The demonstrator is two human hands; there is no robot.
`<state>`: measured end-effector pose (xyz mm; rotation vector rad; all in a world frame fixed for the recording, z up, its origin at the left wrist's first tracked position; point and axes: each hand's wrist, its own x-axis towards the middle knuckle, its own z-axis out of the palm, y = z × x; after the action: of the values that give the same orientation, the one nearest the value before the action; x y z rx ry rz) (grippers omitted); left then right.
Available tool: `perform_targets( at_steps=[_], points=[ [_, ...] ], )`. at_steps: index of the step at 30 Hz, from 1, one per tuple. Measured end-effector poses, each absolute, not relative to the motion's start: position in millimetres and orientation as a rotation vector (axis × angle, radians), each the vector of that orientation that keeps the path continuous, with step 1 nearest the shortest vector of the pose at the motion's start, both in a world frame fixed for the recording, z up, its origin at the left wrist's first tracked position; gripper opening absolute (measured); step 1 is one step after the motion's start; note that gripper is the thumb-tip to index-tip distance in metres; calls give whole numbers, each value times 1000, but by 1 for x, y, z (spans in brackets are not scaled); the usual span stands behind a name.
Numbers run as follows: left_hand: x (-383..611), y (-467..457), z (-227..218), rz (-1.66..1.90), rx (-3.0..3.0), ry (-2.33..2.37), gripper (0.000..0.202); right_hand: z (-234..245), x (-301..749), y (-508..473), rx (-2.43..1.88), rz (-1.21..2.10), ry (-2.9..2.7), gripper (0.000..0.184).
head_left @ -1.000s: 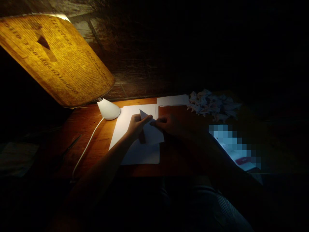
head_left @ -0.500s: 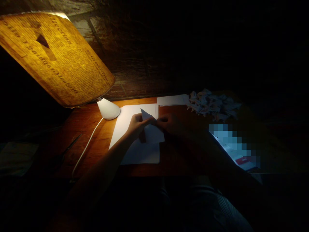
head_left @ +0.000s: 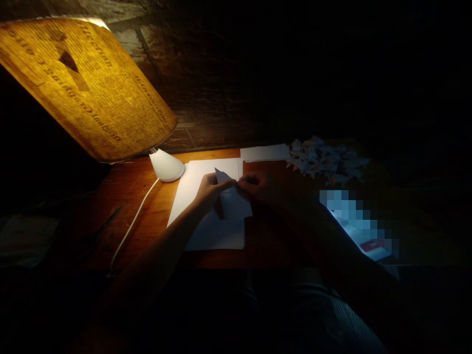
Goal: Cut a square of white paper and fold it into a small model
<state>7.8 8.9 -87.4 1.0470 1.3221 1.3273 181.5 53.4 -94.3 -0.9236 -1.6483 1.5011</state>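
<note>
Folded paper (head_left: 236, 204) in both hands (head_left: 207, 189), apart from table's front edge (head_left: 217, 262).

Dim block-patterned wall (head_left: 201, 93), brown wooden table (head_left: 153, 211) partly lit, glowing yellow printed lampshade (head_left: 98, 93)

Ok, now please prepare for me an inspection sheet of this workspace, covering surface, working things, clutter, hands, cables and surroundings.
Surface: wooden table, lit at the left, dark toward the right.
Working things: white paper, one corner pointed, held over white sheets.
Clutter: heap of folded paper pieces at back right, beside paper strips; lit screen at right, partly pixelated; slim dark tool at left, type unclear.
Hands: left hand grips the white paper; right hand pinches its right edge.
Cables: white cable from the lamp toward the near edge.
Surroundings: brick or stone wall behind; far right too dark to inspect.
</note>
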Motion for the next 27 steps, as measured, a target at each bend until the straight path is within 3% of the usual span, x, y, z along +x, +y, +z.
perform_targets(
  at_steps=[18,27],
  points=[
    [8,8,-79,1508,936,1334,39,-99,181,55,-933,1457,-1697,23],
    [8,8,-80,1456,940,1370,34,-93,177,49,-938,1469,-1699,16]
  ],
)
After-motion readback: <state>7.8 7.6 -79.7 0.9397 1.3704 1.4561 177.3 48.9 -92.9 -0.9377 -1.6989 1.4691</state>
